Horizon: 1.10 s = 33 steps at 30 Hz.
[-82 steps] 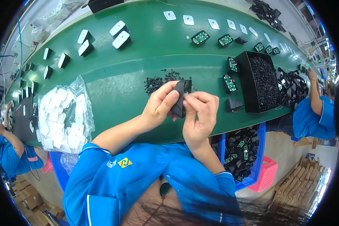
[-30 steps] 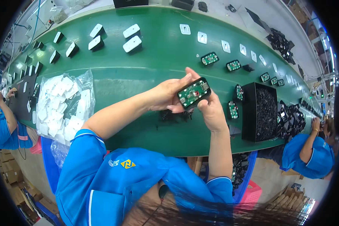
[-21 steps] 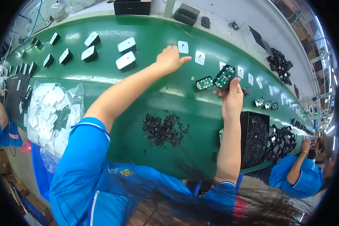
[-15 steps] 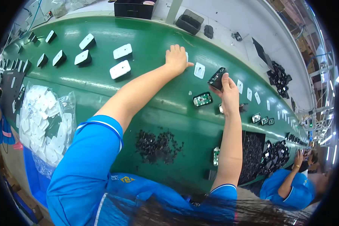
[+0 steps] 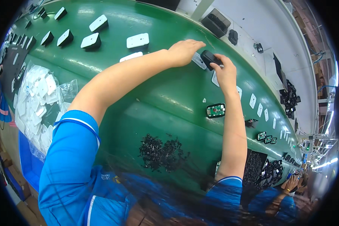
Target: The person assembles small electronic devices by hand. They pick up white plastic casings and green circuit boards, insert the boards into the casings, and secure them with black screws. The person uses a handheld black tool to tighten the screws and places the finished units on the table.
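My right hand (image 5: 226, 72) grips a black plastic case (image 5: 210, 59) between thumb and fingers, its smooth outer side showing. Close under the case lies a white cover (image 5: 198, 61); whether they touch I cannot tell. Beside that cover, my left hand (image 5: 186, 52) reaches across with fingers stretched out and nothing visible in them; its thumb is hidden. Another white cover (image 5: 215, 79) lies partly behind my right wrist. Nearer me, a black case with a green circuit board (image 5: 216, 110) rests face up on the green bench.
White-topped black cases (image 5: 90, 41) stand at the left. A bag of white covers (image 5: 41, 96) sits above a blue bin (image 5: 29, 160). Small black parts (image 5: 160, 152) are heaped in front. White covers (image 5: 260, 109) line the right, where a co-worker's hands (image 5: 290, 184) show.
My right hand has brought the black case up and left to the white cover, turning its open side away. My left hand has straightened its fingers. The head view has shifted.
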{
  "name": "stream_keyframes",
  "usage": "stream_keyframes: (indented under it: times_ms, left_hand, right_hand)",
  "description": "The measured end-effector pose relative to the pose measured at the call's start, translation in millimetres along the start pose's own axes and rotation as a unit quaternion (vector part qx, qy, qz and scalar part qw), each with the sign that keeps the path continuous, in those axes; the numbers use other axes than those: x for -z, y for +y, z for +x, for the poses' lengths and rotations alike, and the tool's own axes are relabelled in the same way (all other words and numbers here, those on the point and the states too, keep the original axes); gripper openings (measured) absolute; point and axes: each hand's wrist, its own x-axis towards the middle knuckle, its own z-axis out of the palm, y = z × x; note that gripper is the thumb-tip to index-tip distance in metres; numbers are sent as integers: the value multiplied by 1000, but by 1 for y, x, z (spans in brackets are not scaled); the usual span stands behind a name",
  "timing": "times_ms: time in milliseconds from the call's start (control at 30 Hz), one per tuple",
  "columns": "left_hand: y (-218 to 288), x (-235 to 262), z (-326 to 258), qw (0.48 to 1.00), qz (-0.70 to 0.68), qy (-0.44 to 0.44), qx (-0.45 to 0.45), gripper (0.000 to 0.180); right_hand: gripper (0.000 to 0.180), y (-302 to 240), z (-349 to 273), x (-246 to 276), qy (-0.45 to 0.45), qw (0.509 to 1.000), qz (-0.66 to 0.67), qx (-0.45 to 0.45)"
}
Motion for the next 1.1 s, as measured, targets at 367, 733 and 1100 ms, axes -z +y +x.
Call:
stream_keyframes:
  times_ms: [367,733,1100]
  left_hand:
    - [5,14,-6,994,3,-103,45,57]
    - [-5,0,-20,993,96,-64,-20,50]
    - [9,-14,2,995,100,-27,-2,33]
  right_hand:
    - [31,-11,24,-21,-86,994,-60,41]
    - [29,-8,2,-53,24,983,-142,116]
    - [32,7,42,-28,-122,990,28,-71]
